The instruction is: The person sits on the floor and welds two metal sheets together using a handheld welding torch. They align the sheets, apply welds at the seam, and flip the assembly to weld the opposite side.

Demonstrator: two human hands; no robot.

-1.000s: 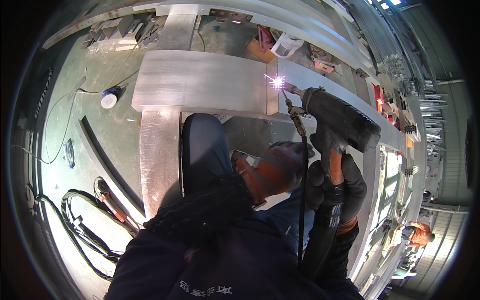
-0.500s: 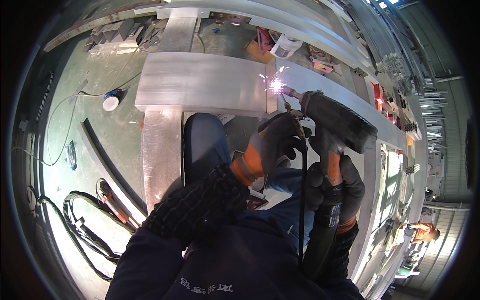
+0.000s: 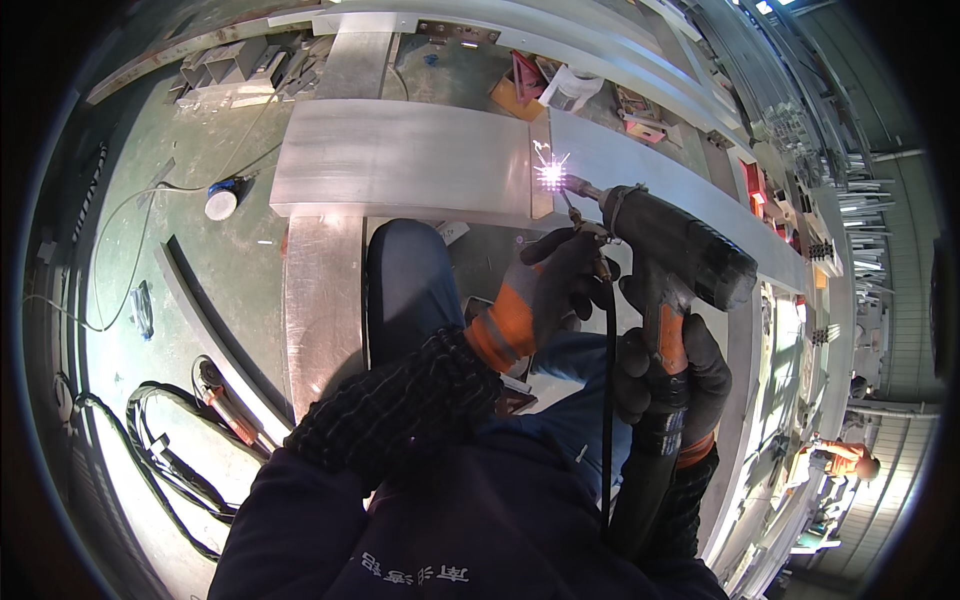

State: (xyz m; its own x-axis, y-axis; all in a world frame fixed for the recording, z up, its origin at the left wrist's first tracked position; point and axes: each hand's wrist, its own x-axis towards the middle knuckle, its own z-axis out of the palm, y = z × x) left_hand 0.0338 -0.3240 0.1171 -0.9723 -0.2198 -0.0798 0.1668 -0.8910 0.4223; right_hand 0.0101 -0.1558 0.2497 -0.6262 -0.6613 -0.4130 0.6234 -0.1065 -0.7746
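My right hand, in a dark glove with an orange cuff, is wrapped round the handle of a black welding torch. The torch's tip points left, and a bright arc with short sparks burns there beside a seam in a wide silver metal beam. In a grey and orange glove, my left hand is closed on a thin brass-coloured nozzle, fingers curled. A black hose runs down from it towards me. The nozzle's end reaches close to the arc; whether it is joined to the torch cannot be told.
A bare metal crosspiece passes under the beam on the left. On the floor lie an angle grinder, black cables and a long metal bar. A white bucket stands beyond the beam. Far right is a person in orange.
The arc still burns at the seam, its sparks spreading differently. The beam appears slightly higher in the picture. Both hands keep their grip and have barely shifted.
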